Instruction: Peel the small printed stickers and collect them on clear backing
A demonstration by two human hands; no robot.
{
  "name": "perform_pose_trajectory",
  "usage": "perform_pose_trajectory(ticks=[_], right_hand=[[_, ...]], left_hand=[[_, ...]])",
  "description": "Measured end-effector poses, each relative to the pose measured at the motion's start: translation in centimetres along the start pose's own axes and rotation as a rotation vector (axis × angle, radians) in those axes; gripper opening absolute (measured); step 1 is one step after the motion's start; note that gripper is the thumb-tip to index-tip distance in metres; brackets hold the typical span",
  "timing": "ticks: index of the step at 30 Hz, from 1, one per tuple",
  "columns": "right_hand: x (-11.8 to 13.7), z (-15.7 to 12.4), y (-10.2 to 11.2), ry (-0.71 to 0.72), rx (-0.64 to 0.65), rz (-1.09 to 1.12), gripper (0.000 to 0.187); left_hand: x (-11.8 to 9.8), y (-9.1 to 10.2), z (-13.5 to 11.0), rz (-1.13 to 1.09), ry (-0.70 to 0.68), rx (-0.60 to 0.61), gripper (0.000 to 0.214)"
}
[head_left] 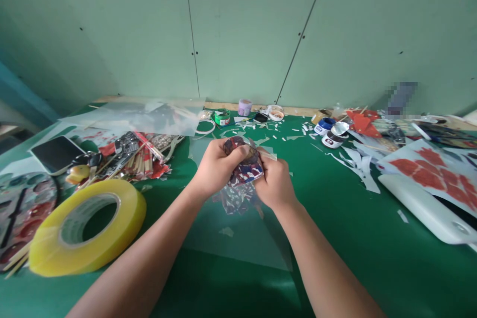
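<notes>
1. Hard to make out: the patterned piece [246,174], dark with red, white and blue-violet marks, is partly covered by the fingers. Its full outline and what it is made of cannot be told.
2. The left hand [218,165] has its thumb laid across the upper face of the piece; its other fingers are mostly hidden underneath.
3. The right hand [276,179] is curled at the piece's right edge; its fingertips are out of sight. Both hands narrow, closed on the same piece.
4. Position: the piece sits between the two hands, touching both, above the green tabletop [335,258].
5. Below it, crumpled clear film [234,201] shows; whether it hangs from the piece or lies on the clear plastic sheet [238,248] cannot be told.
6. Cut off: both forearms at the lower edge; the paint palette [35,184] at the left edge; the red-painted sheet [428,166] at the right edge.
7. A pixelated patch [402,98] at upper right conceals whatever is there.
8. The yellow tape roll [130,213], left of the left forearm, covers part of some wooden sticks [17,261].
9. Beyond the right hand, to the right: a blue paint jar [324,127], label unreadable.
</notes>
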State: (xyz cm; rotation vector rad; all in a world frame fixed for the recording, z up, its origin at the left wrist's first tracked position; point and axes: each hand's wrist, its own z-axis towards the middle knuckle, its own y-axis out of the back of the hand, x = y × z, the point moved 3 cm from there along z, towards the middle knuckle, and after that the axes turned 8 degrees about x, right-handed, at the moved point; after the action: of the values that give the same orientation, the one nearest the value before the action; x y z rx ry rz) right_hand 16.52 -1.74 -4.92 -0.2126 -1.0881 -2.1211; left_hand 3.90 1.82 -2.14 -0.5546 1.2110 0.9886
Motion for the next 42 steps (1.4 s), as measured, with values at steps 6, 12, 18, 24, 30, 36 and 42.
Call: perform_pose_trajectory(ticks=[6, 12, 18, 24, 30, 36, 42], right_hand=[[0.10, 0.04, 0.09, 0.004, 0.019, 0.044, 0.021], [0.03, -0.04, 0.12, -0.009, 0.048, -0.029, 0.021], [0.17, 0.11, 0.25, 0.015, 0.012, -0.023, 0.017], [0.09, 0.15, 0.10, -0.013, 0.011, -0.003, 0.016], [-0.15, 0.06, 0.07, -0.040, 0.028, 0.011, 0.009], [-0.05, 0.07, 0.10, -0.008, -0.054, 0.033, 0.016], [-0.04, 0.30, 0.44, 0.008, -0.106, -0.017, 0.024]], left_hand=[[0.24, 0.19, -0.13, -0.051, 0.038, 0.020, 0.036], [0.42, 0.37, 0.03, -0.044, 0.062, 0.103, 0.036], [0.06, 0.27, -0.02, -0.025, 0.024, 0.045, 0.035], [0.18, 0.20, 0.02, -0.074, 0.049, 0.042, 0.035], [0.60, 0.08, 0.00, -0.091, 0.053, 0.123, 0.037], [0.74, 0.20, -0.03, -0.123, 0.109, 0.052, 0.035], [0.26, 0.08, 0.27, -0.165, 0.060, 0.018, 0.029]])
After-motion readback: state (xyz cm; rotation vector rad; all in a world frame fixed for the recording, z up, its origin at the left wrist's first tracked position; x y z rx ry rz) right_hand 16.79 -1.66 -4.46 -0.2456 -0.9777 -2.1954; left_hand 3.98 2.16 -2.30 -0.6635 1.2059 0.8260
